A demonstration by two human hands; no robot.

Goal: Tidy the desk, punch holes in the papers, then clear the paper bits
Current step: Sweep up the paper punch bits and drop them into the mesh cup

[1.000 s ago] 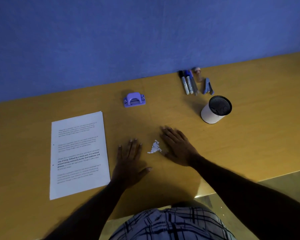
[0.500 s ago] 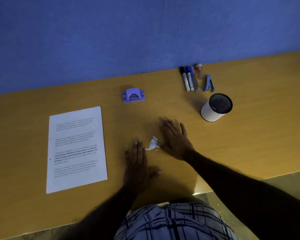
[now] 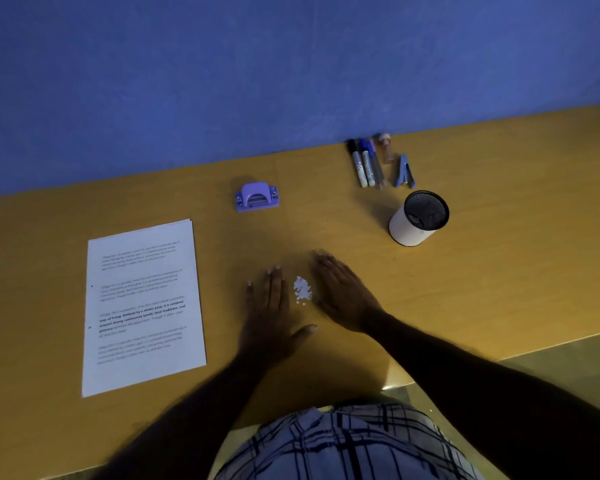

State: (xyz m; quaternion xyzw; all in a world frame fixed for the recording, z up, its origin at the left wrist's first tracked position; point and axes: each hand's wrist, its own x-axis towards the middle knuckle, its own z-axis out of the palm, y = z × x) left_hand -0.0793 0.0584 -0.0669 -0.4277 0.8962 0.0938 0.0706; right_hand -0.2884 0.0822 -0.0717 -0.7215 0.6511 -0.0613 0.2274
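Paper bits (image 3: 302, 289) heaped on desk (image 3: 499, 271), toward you and slightly right of hole punch (image 3: 257, 196). Your left hand (image 3: 269, 317), right hand (image 3: 343, 296) flat, fingers straight, holding nothing. Sweep palm edges inward; keep heap tight, no strays.

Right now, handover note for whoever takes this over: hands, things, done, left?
Left hand and right hand: open, flat on the yellow wooden desk, flanking the small heap of white paper bits, holding nothing.
Stack of white printed papers lies left; lilac plastic hole punch beyond the heap.
Done: papers apparently punched at the left edge, bits gathered.
Left: scoop the bits off the desk.
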